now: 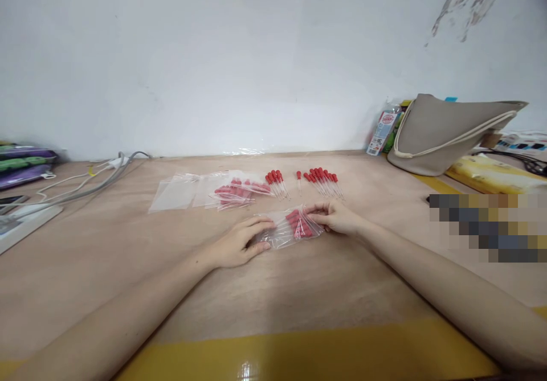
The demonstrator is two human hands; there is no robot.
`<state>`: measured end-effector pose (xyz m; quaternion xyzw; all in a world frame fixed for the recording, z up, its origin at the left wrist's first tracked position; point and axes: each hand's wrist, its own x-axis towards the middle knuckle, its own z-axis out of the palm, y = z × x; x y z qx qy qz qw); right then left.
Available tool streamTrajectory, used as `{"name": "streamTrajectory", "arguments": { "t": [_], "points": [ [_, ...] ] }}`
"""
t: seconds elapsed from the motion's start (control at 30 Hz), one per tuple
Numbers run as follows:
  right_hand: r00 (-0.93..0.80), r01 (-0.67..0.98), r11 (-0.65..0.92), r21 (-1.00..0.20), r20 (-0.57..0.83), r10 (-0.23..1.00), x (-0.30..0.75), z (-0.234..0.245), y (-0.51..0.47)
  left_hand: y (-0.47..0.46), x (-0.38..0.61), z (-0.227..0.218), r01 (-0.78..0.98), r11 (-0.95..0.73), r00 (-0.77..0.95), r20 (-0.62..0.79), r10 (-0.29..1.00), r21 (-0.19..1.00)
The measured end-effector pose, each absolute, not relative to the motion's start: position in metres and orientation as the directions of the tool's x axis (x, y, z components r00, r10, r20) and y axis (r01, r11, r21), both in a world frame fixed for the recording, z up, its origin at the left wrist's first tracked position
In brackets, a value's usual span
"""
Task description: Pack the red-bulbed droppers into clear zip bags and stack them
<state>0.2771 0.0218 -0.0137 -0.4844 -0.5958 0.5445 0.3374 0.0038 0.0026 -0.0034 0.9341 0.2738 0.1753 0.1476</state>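
Observation:
A clear plastic bag (282, 234) with several red-bulbed droppers in it lies on the table between my hands. Its red bulbs (299, 224) point right, the clear stems left. My left hand (241, 244) curves around the bag's left end, thumb along the near side and fingers on the far side. At the right end, my right hand (333, 217) pinches the bag's edge between thumb and fingers. Behind the bag lie loose droppers in a small group (276, 180), a single dropper (299, 179) and a larger group (322, 179).
Filled bags of droppers (235, 193) are piled behind my left hand, beside flat clear bags (173, 193). Cables (98, 179) and a white power strip (32, 227) lie at left. A grey-beige bag (444, 133), a bottle (382, 130) and a yellow packet (491, 173) stand at right.

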Motion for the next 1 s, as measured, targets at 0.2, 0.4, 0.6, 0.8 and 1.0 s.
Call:
{"name": "streamTrajectory", "arguments": {
  "t": [0.2, 0.4, 0.6, 0.8, 1.0],
  "points": [
    [-0.069, 0.28, -0.066, -0.958, -0.089, 0.994, 0.273, -0.009, 0.019, 0.002, 0.004, -0.003, 0.447, -0.811, 0.785, 0.269, 0.558, 0.378],
    [-0.23, 0.197, -0.109, -0.974, -0.154, 0.961, 0.264, -0.011, 0.02, 0.003, 0.004, -0.004, 0.449, -0.801, 0.777, 0.269, 0.569, 0.396],
    [-0.293, -0.027, -0.242, -0.97, -0.224, 0.93, 0.273, -0.004, 0.018, 0.0, 0.005, -0.002, 0.411, -0.801, 0.757, 0.326, 0.566, 0.435],
    [-0.218, -0.302, -0.17, -0.938, -0.106, 0.97, 0.286, 0.023, 0.026, 0.011, -0.005, 0.0, 0.584, -0.747, 0.46, 0.628, 0.628, 0.319],
    [-0.125, -0.514, -0.09, -0.853, -0.029, 0.992, 0.242, 0.036, 0.045, 0.059, -0.061, -0.001, 0.919, -0.311, 0.04, 0.726, 0.686, 0.242]
  ]
}}
